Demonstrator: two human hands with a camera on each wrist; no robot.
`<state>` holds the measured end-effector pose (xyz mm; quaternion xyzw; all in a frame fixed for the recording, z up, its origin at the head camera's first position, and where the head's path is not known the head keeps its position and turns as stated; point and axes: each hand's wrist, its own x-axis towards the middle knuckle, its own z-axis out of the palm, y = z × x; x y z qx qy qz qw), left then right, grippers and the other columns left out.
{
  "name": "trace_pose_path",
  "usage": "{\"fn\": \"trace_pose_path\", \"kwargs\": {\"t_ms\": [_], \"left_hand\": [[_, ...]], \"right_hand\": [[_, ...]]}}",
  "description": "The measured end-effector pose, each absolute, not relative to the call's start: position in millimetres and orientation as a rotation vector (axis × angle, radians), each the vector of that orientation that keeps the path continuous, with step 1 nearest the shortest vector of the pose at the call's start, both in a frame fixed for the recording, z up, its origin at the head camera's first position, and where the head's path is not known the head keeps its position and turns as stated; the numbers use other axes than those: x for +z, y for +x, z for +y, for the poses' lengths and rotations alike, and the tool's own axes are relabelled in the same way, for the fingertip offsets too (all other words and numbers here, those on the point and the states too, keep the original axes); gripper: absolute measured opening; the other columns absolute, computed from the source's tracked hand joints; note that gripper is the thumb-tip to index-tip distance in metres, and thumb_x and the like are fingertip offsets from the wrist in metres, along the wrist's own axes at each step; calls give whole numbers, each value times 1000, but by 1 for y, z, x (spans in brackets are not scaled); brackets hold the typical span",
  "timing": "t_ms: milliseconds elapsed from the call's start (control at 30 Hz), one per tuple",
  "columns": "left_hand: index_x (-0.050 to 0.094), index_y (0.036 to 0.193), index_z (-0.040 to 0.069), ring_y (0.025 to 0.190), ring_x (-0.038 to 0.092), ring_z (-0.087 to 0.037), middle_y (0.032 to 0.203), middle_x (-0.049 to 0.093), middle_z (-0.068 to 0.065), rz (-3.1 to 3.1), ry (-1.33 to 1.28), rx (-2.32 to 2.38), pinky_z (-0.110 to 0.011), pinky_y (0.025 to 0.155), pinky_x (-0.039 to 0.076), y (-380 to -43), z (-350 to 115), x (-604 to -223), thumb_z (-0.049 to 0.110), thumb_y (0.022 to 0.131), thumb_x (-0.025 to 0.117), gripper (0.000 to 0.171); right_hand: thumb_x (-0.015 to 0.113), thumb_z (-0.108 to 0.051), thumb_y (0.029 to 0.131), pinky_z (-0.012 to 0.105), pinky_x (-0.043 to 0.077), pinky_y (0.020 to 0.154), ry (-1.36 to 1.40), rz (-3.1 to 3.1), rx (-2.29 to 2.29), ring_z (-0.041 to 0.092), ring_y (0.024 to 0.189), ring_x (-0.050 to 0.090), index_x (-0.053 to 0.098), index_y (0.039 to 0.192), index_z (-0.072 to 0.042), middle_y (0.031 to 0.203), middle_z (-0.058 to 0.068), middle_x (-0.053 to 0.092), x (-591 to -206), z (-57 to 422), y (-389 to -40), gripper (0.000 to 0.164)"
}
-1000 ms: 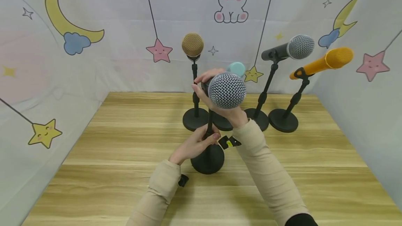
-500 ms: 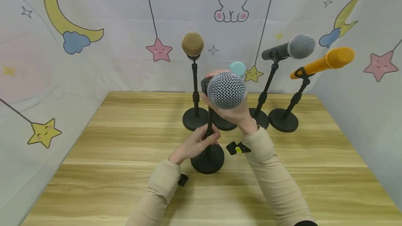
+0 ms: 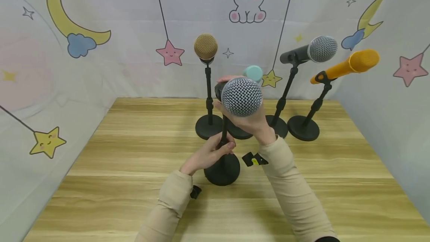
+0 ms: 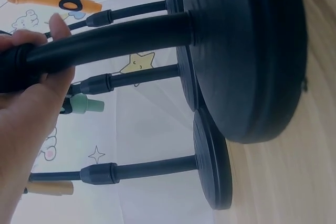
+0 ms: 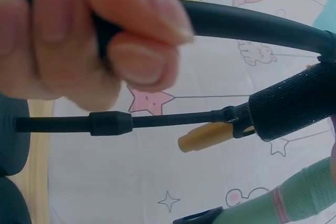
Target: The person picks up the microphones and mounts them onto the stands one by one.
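A microphone with a silver mesh head (image 3: 242, 97) sits tilted toward the head camera on a black desk stand (image 3: 222, 171), whose round base is on the wooden table. My left hand (image 3: 209, 153) grips the stand's pole just above the base; in the left wrist view its fingers curl round that pole (image 4: 115, 40). My right hand (image 3: 256, 122) holds the microphone behind its mesh head, thumb below and fingers above. The mesh head hides much of this hand and the handle. In the right wrist view a black ribbed cylinder (image 5: 294, 103) shows by the curved pole.
Behind stand more microphones on black stands: a gold one (image 3: 206, 47), a mint-green one (image 3: 253, 73) partly hidden, a black one with silver mesh (image 3: 321, 49) and an orange one (image 3: 349, 65). A printed white cloth (image 3: 141, 74) encloses the table's back and sides.
My right hand has shifted right and back along the microphone, its fingertips leaving the clip area; in the last half second it hardly moves. The left hand and stand have stayed put.
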<state>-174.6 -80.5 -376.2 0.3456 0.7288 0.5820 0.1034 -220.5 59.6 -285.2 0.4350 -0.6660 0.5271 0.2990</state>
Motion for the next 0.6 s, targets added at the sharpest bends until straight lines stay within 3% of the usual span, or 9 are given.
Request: {"fn": "trace_pose_path", "kwargs": {"t_ms": [200,400,600], "left_hand": [[50,104,-2,86,57,-18,96,56,-16,2137,1035,1618,-33,79,49,-185,-87,-391,6,89,52,17],[53,108,5,95,57,-11,103,60,-5,2174,965,1383,-25,82,47,-195,-94,-410,18,87,56,25],[58,105,6,92,57,-10,98,62,-1,2241,1006,1256,-23,81,46,-198,-95,-416,22,87,58,25]], "right_hand": [[70,-46,71,38,30,106,1123,-1781,1440,23,124,40,36,127,5,129,20,44,-300,67,-220,83],[59,-46,80,30,37,100,1008,-1759,1473,11,118,45,35,126,10,125,16,46,-332,78,-214,76],[60,-29,85,35,35,103,1064,-1771,1613,20,121,45,36,131,1,129,0,46,-359,83,-216,60]]}}
